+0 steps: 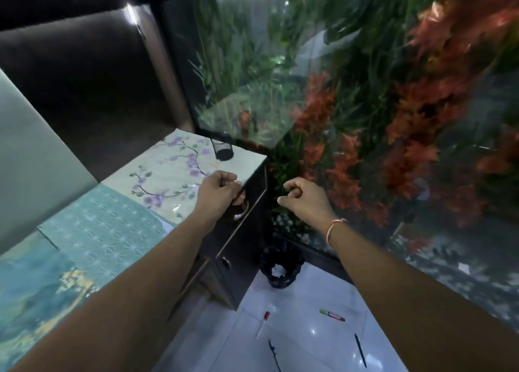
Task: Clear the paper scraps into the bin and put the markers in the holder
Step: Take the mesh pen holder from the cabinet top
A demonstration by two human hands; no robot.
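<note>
Two hands out in front in the head view, both over the corner of a dark cabinet. Left hand (222, 193) curled into a loose fist at the cabinet's (238, 248) top front edge, fingertips tucked by the drawer handle (242, 214); cannot tell if it grips anything. Right hand (304, 197) held in the air just right of the cabinet, fingers curled with thumb pinched to forefinger; whether a scrap is in the pinch is too small to tell. Thread bracelet (334, 230) on the right wrist.

Black mesh holder (223, 146) stands at the far corner of the surface (168, 169), which has a floral cover. Black bin (280, 266) sits on the white floor (303, 301) right beside the cabinet's base, white bits visible inside.

Four markers or pens lie on the floor, near the bin but apart from it: red-capped marker (264, 324), green-and-red marker (332, 315), dark pen (360, 349), blue pen (273, 353). Glass tank (365, 119) with green and orange plants fills the right side
</note>
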